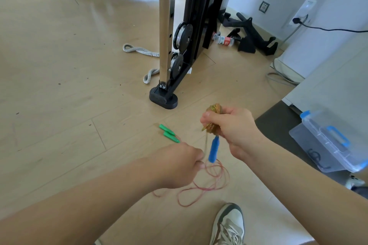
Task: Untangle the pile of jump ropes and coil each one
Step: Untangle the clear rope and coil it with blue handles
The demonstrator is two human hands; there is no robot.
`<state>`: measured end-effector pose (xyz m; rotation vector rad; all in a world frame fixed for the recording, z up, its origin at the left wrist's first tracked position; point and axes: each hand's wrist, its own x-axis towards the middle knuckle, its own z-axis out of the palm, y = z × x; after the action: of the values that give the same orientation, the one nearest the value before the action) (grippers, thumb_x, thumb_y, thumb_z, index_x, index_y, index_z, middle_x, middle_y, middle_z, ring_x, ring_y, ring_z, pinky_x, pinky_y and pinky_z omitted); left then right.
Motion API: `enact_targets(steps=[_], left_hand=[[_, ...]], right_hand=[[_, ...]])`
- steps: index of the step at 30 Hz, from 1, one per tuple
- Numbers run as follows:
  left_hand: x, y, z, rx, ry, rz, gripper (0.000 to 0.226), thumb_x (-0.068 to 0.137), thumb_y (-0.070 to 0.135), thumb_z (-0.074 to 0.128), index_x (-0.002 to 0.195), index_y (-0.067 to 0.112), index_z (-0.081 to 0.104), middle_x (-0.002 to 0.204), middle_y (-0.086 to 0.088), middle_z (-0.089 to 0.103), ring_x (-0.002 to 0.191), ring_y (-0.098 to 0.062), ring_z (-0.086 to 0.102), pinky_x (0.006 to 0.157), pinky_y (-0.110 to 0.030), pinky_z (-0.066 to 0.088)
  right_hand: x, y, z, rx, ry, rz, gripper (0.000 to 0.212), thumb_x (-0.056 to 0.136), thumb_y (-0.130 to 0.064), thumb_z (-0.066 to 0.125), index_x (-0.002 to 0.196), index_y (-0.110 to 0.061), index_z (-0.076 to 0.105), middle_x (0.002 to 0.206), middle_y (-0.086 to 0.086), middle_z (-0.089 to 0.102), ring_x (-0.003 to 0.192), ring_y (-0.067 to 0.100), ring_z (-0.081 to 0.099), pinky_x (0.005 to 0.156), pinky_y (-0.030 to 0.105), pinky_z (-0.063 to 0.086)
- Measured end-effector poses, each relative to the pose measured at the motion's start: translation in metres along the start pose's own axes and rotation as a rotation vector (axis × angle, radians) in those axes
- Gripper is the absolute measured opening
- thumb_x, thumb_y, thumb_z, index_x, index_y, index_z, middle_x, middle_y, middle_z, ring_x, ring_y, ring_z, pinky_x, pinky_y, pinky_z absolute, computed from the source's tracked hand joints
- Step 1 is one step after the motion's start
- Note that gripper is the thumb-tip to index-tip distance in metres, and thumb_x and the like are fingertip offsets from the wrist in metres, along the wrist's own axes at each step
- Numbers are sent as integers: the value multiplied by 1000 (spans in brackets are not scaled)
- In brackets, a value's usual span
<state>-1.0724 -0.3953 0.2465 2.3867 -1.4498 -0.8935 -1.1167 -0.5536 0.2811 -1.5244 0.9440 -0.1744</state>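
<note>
My right hand (231,127) grips a tight coil of yellow-gold jump rope (214,110), and a blue handle (213,149) hangs down from that coil. A thin strand of the same rope runs from the coil down to my left hand (179,165), which pinches it with curled fingers. On the wooden floor below lies a red jump rope (201,191) in loose loops. Its two green handles (168,133) lie side by side just left of my hands.
A black and steel gym machine (179,45) stands ahead, its foot (163,98) close to my hands. Grey thick rope (139,49) lies behind it. A clear plastic box with blue latches (328,145) sits at right. My shoe (229,225) is below.
</note>
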Motion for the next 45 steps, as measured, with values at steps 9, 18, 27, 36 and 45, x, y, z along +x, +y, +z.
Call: enact_targets(steps=[9, 18, 27, 36, 45], left_hand=[[-11, -22, -57, -470, 565, 135, 8, 98, 34, 63, 96, 30, 69, 65, 11, 60, 55, -4, 48, 54, -23, 42], [-13, -54, -71, -710, 798, -6, 11, 96, 25, 68, 87, 19, 71, 64, -4, 64, 58, -16, 56, 58, -22, 48], [-20, -66, -63, -86, -107, -358, 80, 85, 17, 58, 157, 32, 26, 142, 10, 52, 117, -17, 61, 92, -35, 58], [-13, -41, -61, -639, 273, 137, 34, 97, 15, 68, 129, 26, 68, 110, 12, 77, 105, -2, 70, 94, -16, 52], [-14, -47, -64, -796, 253, 181, 27, 96, 12, 68, 123, 16, 74, 98, -4, 80, 91, -20, 76, 78, -37, 64]], right_hand=[[-9, -10, 6, -393, -194, -261, 12, 93, -11, 69, 83, -7, 74, 69, 3, 74, 61, 9, 63, 63, 36, 55], [-14, -10, 17, -124, -507, 20, 25, 104, -7, 51, 106, 9, 71, 94, 8, 80, 65, 12, 60, 65, 25, 53], [-10, -7, 15, -290, -278, -25, 30, 105, -11, 50, 91, 8, 69, 77, 16, 65, 63, 17, 53, 59, 24, 50], [-15, -12, 11, -311, -569, -97, 21, 105, -7, 50, 93, -3, 66, 74, 7, 65, 63, 14, 55, 62, 25, 48], [-11, -15, -8, -222, -794, -73, 12, 95, -6, 69, 106, -1, 70, 89, 12, 73, 68, 14, 63, 62, 20, 52]])
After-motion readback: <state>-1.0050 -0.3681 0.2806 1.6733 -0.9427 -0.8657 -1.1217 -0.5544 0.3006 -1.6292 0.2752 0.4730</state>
